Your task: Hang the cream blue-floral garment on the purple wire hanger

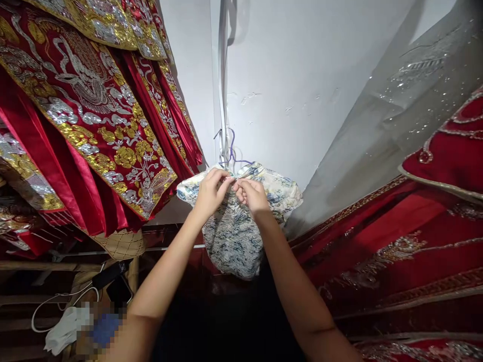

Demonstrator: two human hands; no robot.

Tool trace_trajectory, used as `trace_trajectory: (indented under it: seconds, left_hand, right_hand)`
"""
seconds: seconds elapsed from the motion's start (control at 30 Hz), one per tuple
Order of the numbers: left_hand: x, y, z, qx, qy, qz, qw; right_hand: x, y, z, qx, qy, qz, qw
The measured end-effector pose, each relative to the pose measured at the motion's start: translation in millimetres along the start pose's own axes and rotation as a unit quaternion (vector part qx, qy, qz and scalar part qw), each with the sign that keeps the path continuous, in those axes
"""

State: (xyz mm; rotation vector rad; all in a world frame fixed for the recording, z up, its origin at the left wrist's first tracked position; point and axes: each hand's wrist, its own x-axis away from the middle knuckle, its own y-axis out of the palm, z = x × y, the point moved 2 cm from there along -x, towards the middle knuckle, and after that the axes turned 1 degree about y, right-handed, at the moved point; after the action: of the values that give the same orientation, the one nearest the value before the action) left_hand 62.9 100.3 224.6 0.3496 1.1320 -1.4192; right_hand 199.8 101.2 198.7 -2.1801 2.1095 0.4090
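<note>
A white garment with a blue and yellow floral print (pixel 236 236) hangs against the wall on a purple hanger (pixel 232 146). Both of my hands meet at its neckline, high on the front. My left hand (pixel 213 188) pinches the collar edge between thumb and fingers. From the other side my right hand (pixel 252 193) has its fingers curled and its fingertips pressed on the same spot. What exactly lies between the fingertips is too small to make out, perhaps a fastening of the garment. The lower part of the garment hangs loose below my wrists.
Red costumes with gold and silver embroidery (pixel 124 151) hang at the left. More red beaded cloth (pixel 377 241) and a grey sheer cover (pixel 377 136) are at the right. A phone (pixel 118 291), white cable (pixel 33 317) and white bag (pixel 66 327) lie on a wooden rack at lower left.
</note>
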Motion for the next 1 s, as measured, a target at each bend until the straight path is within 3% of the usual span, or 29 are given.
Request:
trace_trajectory:
  seconds: [0.07,0.1,0.17,0.23,0.3,0.37,0.47,0.53,0.67,0.73,0.8,0.93,1.0]
  left_hand:
    - [-6,-3.7,-1,-0.025,0.013,0.013,1.0]
    - [-6,-7.9,-5,-0.028,0.006,0.045,0.999]
    - [1,-23.4,-23,-0.008,-0.039,0.162,0.986]
    - [14,-44.3,-52,0.061,-0.116,0.301,0.945]
    - [34,-60.3,-87,0.176,-0.214,0.388,0.879]
    - [56,-63.9,-116,0.273,-0.309,0.385,0.825]
    - [85,-53.4,-133,0.301,-0.354,0.378,0.801]
    - [95,-46.4,-128,0.266,-0.333,0.378,0.822]
    - [80,-55.9,-109,0.007,-0.198,0.316,0.928]
    - [65,-65.2,-110,-0.055,-0.173,0.295,0.938]
    - [55,-70.9,-123,0.027,-0.237,0.333,0.912]
    - [61,-58.4,-152,0.256,-0.404,0.405,0.779]
    - [77,-43.7,-157,0.296,-0.449,0.394,0.746]
  right_hand:
    - [-2,-3,24,0.02,0.0,0.036,0.999]
    - [0,-4,37,0.042,0.004,0.042,0.998]
    - [8,-7,62,0.082,0.017,0.039,0.996]
    - [24,-8,77,0.092,0.03,0.027,0.995]
    - [44,-5,82,0.085,0.036,0.002,0.996]
    - [64,1,81,0.083,0.037,-0.039,0.995]
    - [86,3,81,0.069,0.042,-0.056,0.995]
    - [92,-6,83,0.061,0.042,-0.026,0.997]
    - [94,-26,89,0.081,0.053,-0.002,0.995]
    - [94,-25,87,0.087,0.062,-0.026,0.994]
    - [93,-13,85,0.084,0.071,-0.059,0.992]
    - [90,17,82,0.076,0.079,-0.099,0.989]
    - [90,24,87,0.076,0.076,-0.108,0.988]
